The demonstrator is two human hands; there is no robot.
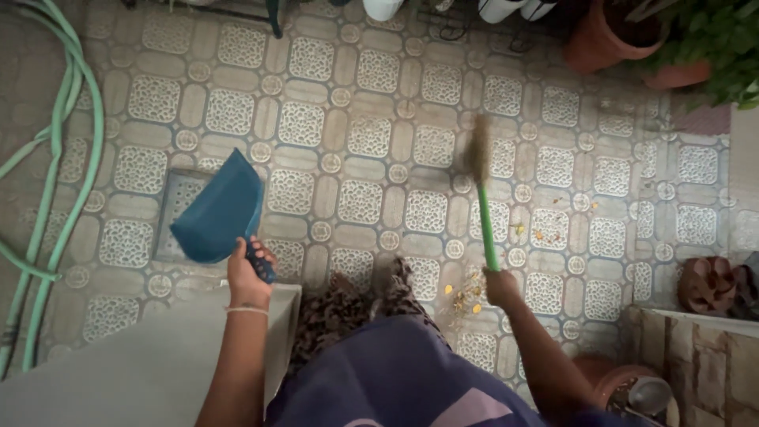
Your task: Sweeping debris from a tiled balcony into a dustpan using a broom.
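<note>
Head view: left hand (247,278) grips blue dustpan (215,209), right hand (501,286) grips green-handled broom (482,190).

Left arm bare, forearm raised, thin band at wrist; left hand (249,273) fisted, fingers wrapped tight, just left of patterned-trousered leg (356,304). Right arm extended forward right of leg; right hand (500,286) clenched, knuckles up, slightly farther forward.
</note>
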